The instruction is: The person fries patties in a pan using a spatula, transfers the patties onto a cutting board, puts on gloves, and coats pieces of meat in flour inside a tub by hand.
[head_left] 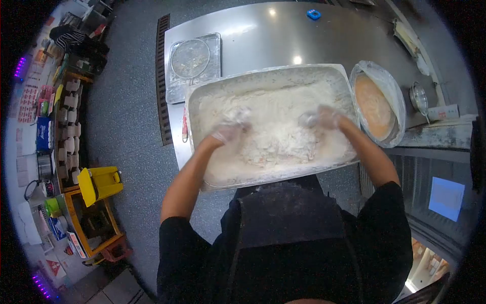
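A large rectangular tub (268,75) stands at the front of the steel table, with white flour (283,104) spread inside it. Lumpy floured pieces (278,149) lie in its near middle. My left hand (235,125), in a flour-coated clear glove, is over the flour left of the lumps. On the right side of the tub is my right hand (322,119), gloved likewise. Both hands are smeared by motion, and what their fingers hold, if anything, cannot be made out.
The steel table (253,35) bears a tray (174,91) with a round sieve (190,58) at left and a blue device (314,14) at the back. Right of the tub are a plastic-lined bowl (374,106) of orange liquid and a metal strainer (419,96). A person (76,38) is far left.
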A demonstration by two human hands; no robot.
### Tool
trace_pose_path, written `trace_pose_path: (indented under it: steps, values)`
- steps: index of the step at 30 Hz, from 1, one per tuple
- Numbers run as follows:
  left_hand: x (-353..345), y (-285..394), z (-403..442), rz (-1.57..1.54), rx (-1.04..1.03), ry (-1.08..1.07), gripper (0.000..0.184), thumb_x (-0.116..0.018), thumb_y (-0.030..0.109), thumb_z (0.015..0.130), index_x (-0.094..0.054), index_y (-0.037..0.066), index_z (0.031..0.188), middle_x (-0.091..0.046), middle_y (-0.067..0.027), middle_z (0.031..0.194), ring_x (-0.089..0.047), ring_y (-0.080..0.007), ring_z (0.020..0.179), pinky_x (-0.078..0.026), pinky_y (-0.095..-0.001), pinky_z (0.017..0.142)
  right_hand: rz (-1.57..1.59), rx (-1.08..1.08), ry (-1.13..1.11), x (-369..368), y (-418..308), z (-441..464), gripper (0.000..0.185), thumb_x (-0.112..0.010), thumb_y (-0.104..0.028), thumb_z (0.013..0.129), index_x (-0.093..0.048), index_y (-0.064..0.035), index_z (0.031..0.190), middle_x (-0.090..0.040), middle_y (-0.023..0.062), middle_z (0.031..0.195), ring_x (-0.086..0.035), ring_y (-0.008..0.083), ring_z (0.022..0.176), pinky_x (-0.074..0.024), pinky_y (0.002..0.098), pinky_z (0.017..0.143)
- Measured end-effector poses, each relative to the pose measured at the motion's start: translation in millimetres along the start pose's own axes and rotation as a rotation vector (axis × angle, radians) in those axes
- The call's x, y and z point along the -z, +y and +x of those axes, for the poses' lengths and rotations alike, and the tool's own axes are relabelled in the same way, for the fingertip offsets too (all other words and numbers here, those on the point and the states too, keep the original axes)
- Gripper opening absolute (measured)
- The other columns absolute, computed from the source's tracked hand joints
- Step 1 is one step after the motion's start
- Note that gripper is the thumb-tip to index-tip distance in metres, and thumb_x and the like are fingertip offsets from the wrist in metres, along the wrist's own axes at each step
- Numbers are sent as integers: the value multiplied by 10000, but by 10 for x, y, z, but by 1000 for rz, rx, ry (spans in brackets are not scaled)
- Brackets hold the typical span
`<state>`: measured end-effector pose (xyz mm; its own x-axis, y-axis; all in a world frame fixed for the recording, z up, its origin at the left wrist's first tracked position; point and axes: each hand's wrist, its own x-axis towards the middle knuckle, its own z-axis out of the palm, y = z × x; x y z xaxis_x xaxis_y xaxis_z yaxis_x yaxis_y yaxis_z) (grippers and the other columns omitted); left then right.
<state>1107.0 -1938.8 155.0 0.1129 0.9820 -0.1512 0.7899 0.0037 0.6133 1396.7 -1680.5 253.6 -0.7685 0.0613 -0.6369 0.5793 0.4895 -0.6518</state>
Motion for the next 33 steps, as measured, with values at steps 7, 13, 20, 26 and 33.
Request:
trace_pose_path:
  steps: [7,13,20,26,33]
  values:
    - [271,497,-137,107,332,-654,546,-553,230,822,-385,61,1313,-427,-174,1335,-430,-293,1193,-317,-360,1035,133,-399,-193,-275,644,44,496,-562,-350,861,-502,-78,1271,-570,139,1185,-562,234,1023,-449,375,891]
    - [-182,1145,277,-772,393,-279,848,-697,239,730,-247,64,1428,-294,-197,1450,-273,-282,1350,-224,-355,1103,201,207,108,-784,375,245,525,-609,-298,836,-471,-80,1293,-549,124,1226,-561,229,1026,-463,364,884]
    - [-77,1277,420,-899,364,-289,534,-503,408,897,-461,99,1330,-459,-124,1358,-375,-250,1276,-284,-389,1053,316,186,72,-654,-77,344,353,-554,-227,887,-543,-15,1170,-614,82,1095,-578,199,968,-463,310,857]
    - [67,1226,488,191,-97,226,481,-500,384,871,-499,144,1288,-488,-160,1304,-427,-332,1219,-295,-425,1055,286,181,348,-364,-215,284,349,-637,-142,780,-586,13,1088,-634,122,1038,-595,153,928,-471,302,833]
    - [44,1185,453,165,-10,270,411,-566,297,821,-569,151,1205,-523,-119,1269,-458,-322,1181,-310,-429,1051,147,213,609,-341,-386,147,284,-689,-185,747,-653,5,956,-682,106,883,-628,172,780,-504,308,749]
